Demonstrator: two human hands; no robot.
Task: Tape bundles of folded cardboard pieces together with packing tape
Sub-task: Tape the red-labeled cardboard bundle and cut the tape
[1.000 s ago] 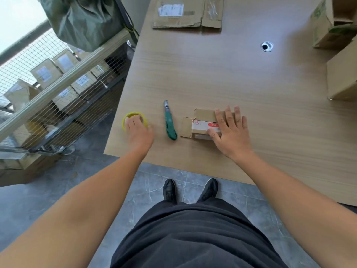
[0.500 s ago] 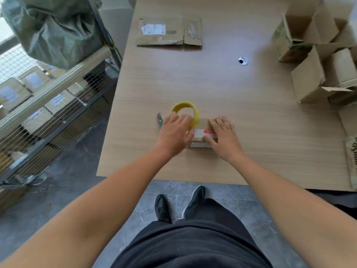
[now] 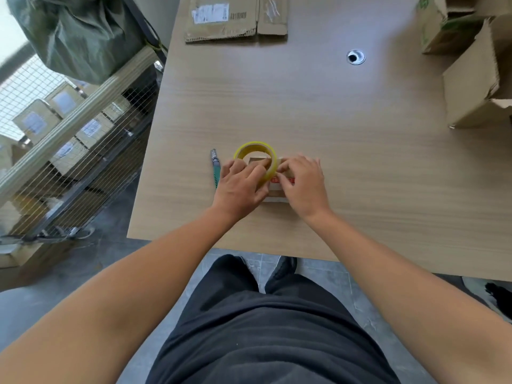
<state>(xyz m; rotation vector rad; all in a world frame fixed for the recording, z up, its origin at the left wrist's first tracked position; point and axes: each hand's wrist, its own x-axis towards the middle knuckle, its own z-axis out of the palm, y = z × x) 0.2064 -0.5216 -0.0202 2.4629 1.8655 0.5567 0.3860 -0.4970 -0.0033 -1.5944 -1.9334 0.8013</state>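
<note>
A small bundle of folded cardboard (image 3: pixel 274 191) with a red-and-white label lies near the front edge of the wooden table (image 3: pixel 318 112). My left hand (image 3: pixel 239 187) holds a yellow roll of packing tape (image 3: pixel 256 151) over the bundle's left part, fingers curled round its near rim. My right hand (image 3: pixel 303 182) rests on the bundle, its fingertips at the roll's right edge. Both hands cover most of the bundle.
A green utility knife (image 3: pixel 215 169) lies just left of my left hand. Flattened cardboard (image 3: pixel 235 20) lies at the table's far edge. Open boxes (image 3: pixel 476 79) stand at the right. A wire cage cart (image 3: pixel 69 128) with parcels stands left of the table.
My left hand picked the tape roll up from the left of the knife and carried it right onto the bundle. My right hand's fingers moved up to the roll.
</note>
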